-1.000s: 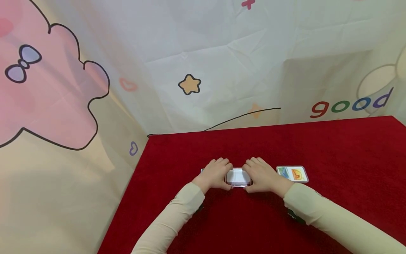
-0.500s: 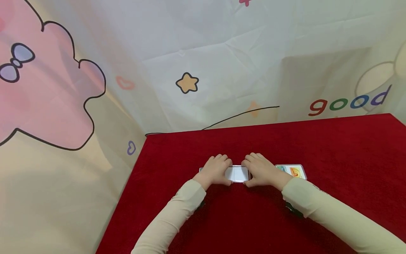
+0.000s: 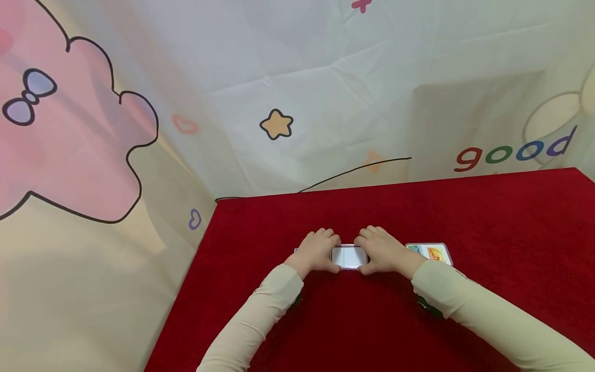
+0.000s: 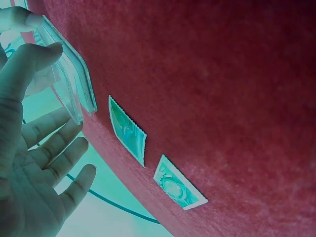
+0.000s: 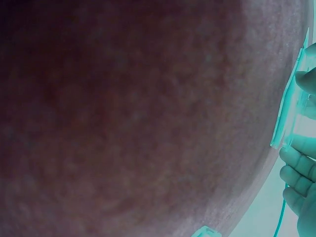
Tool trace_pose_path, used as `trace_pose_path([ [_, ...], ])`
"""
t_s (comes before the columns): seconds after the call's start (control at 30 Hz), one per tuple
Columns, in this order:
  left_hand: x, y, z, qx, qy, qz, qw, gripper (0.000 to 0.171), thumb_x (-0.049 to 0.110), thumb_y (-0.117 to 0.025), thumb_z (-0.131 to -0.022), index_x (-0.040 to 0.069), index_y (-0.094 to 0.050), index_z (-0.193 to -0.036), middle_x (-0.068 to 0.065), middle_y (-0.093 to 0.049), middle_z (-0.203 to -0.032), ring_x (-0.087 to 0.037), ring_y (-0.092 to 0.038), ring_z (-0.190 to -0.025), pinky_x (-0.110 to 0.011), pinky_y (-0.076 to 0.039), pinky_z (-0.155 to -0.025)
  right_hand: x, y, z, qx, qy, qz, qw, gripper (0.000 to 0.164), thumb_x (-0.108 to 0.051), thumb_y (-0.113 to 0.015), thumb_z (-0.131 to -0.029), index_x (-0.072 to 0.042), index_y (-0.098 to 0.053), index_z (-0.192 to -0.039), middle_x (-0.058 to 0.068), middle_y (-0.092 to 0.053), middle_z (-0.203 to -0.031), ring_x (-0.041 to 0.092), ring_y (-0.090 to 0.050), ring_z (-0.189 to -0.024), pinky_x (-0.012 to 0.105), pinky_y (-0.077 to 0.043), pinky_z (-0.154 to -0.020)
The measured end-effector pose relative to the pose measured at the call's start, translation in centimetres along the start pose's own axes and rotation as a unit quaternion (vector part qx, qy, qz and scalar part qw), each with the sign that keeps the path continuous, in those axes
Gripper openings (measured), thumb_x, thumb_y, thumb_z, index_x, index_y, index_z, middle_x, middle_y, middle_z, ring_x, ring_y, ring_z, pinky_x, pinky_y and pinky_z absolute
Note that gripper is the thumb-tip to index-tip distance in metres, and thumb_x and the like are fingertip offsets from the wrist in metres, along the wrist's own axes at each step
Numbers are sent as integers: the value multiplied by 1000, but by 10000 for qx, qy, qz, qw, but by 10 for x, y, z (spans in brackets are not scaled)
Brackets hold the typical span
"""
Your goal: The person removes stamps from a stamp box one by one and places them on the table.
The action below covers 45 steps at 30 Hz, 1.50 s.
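Note:
Both hands grip the two ends of a clear rectangular plastic case [image 3: 349, 257] on the red cloth. My left hand [image 3: 318, 251] holds its left end, thumb at the near edge and fingers at the far edge. On the right end, my right hand [image 3: 383, 251] does the same. The left wrist view shows the case [image 4: 74, 74] as two clear layers close together. Beside the left hand [image 4: 39, 163] there, two small stamps [image 4: 127, 131] with toothed edges lie on the cloth. Part of the case [image 5: 289, 106] shows at the right wrist view's edge.
Another clear case [image 3: 437, 253] with two colourful pictures in it lies right of the right hand, partly behind that wrist. Red cloth [image 3: 511, 232] covers the table. A printed curtain [image 3: 325, 103] hangs behind and to the left.
A second second-layer edge showed at the case's near side a second ago; now the layers look lined up and flatter. Both hands keep their hold, and the head view has shifted slightly.

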<state>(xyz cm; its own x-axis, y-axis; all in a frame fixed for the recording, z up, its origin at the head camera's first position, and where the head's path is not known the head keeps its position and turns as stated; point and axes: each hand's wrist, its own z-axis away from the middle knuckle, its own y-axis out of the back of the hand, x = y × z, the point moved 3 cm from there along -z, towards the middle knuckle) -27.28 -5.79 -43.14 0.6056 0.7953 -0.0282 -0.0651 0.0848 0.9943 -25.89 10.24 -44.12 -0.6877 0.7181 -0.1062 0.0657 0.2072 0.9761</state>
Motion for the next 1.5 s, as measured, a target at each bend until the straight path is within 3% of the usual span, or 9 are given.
trace_pose_path([
  [0.7, -1, 0, -5, -154, -115, 165, 9997, 48, 40, -77, -75, 13, -63, -112, 1, -59, -107, -13, -53, -97, -26, -46, -79, 2, 3, 0, -15, 33, 26, 10000, 47, -37, -78, -67, -3, -65, -97, 4, -56, -89, 20, -48, -86, 37, -40, -79],
  [0.97, 0, -2, -5, -193, -133, 260, 9994, 47, 39, -78, -74, 12, -63, -110, 0, -58, -104, -13, -52, -94, -25, -46, -77, 1, 2, 0, -213, -18, 2, 9998, 47, -36, -78, -68, -3, -65, -98, 3, -56, -88, 18, -47, -84, 36, -40, -79],
  [1.5, 1, -4, -8, -205, -184, 130, 9995, 47, 41, -78, -74, 14, -63, -109, 1, -59, -104, -12, -52, -94, -25, -46, -76, 2, 1, 1, -361, -10, -45, 9993, 45, -37, -78, -73, -3, -65, -100, 3, -57, -90, 19, -49, -87, 37, -42, -82],
])
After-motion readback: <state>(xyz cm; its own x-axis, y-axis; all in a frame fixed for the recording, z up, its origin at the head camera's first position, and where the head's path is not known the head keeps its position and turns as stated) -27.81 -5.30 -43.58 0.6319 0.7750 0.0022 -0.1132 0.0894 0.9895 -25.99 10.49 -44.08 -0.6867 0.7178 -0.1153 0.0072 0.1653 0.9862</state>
